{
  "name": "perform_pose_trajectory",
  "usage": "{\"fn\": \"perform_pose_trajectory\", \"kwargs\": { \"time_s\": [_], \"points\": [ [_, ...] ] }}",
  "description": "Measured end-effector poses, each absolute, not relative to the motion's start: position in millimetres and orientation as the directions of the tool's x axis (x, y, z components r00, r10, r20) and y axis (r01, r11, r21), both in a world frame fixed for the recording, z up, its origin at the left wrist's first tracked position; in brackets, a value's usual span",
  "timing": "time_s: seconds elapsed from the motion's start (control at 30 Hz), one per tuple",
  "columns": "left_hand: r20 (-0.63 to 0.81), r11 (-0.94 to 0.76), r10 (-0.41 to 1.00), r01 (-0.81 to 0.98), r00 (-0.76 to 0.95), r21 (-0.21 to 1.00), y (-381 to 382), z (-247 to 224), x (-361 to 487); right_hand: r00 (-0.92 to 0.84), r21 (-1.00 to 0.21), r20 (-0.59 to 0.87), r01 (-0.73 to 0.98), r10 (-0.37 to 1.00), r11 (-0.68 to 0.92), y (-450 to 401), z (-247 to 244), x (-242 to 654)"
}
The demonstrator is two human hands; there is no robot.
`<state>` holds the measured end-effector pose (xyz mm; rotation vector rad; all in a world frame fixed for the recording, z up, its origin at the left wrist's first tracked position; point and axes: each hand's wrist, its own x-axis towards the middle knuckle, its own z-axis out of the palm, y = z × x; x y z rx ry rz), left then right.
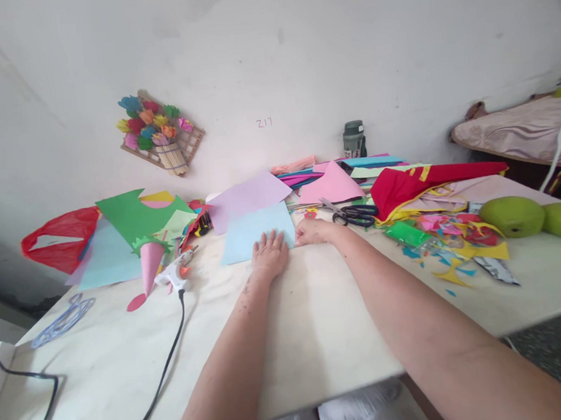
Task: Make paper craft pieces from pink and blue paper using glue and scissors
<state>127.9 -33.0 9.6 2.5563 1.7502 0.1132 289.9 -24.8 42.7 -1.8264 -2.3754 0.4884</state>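
Observation:
My left hand (269, 252) lies flat with its fingers spread on the lower right part of a light blue sheet of paper (247, 230). Just beyond that sheet's right edge, my right hand (311, 231) rests on the table with its fingers curled in. Whatever those fingers pinch, if anything, is hidden. A lilac sheet of paper (247, 201) lies behind the blue one, partly under it. To the right of my right hand are black-handled scissors (354, 214) and a pink paper sheet (332, 184).
On the left stand a pink paper cone (152, 263) with green fringe and a white glue gun (171, 273), its black cord (169, 368) crossing the table. Paper scraps (451, 235), a red cloth (401, 190) and a green rounded object (512, 217) lie right. A bottle (354, 139) stands behind.

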Motion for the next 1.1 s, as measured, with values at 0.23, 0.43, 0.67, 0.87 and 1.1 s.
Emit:
{"fn": "perform_pose_trajectory", "kwargs": {
  "time_s": [0.23, 0.43, 0.67, 0.87, 1.1],
  "points": [
    [0.051, -0.35, 0.936, 0.934, 0.347, 0.068, -30.6, 6.9, 128.0, -0.27, -0.343, -0.11, 0.914, 0.957, 0.219, -23.1, 41.5, 290.5],
    [0.043, -0.353, 0.936, 0.933, 0.35, 0.073, -30.9, 7.8, 128.3, -0.348, -0.489, -0.082, 0.83, 0.934, 0.266, -20.3, 38.5, 297.4],
    [0.04, -0.338, 0.941, 0.937, 0.336, 0.084, -30.8, 7.5, 129.1, -0.309, -0.376, -0.096, 0.891, 0.946, 0.254, -19.2, 36.4, 293.5],
    [0.043, -0.326, 0.945, 0.942, 0.324, 0.081, -30.2, 6.0, 129.6, -0.293, -0.304, -0.109, 0.92, 0.95, 0.249, -19.9, 38.9, 291.6],
    [0.106, -0.237, 0.968, 0.967, 0.228, 0.088, -33.2, 8.2, 126.7, -0.288, -0.295, -0.196, 0.929, 0.937, 0.224, -20.5, 44.9, 293.2]
  ]
}}
